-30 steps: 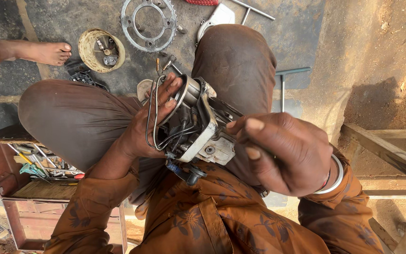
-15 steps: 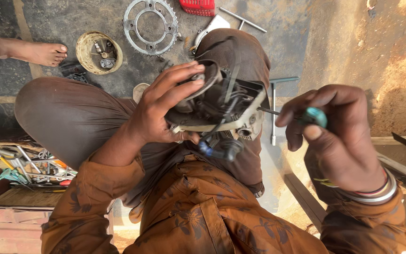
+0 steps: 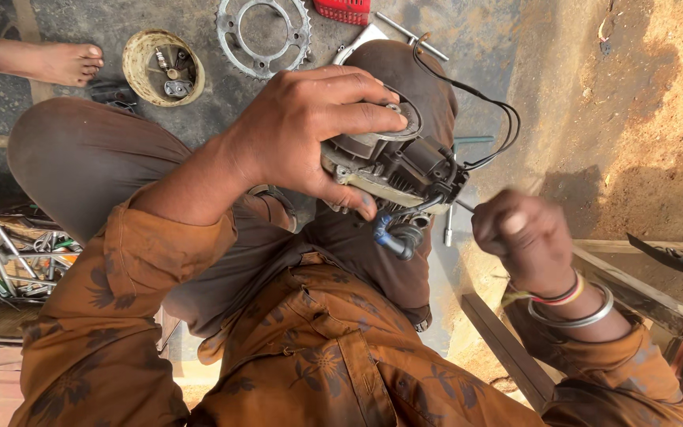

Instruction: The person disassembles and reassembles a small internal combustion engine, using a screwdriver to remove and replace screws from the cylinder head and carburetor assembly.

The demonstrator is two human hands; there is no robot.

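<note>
Head view: left hand (image 3: 302, 130) clamped on black wired metal engine part (image 3: 397, 166); right hand (image 3: 527, 237) blurred, fisted, contents unclear. Keep part steady on knee.

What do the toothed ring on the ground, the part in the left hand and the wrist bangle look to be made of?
Toothed ring: bare grey metal, dull and worn, probably steel. Part gripped by the left hand: mixed, with a dark housing that looks like plastic or painted metal, a shiny metal disc on top and rubber-sheathed black wires. Bangle on the blurred right hand: polished silvery metal, glinting.
</note>
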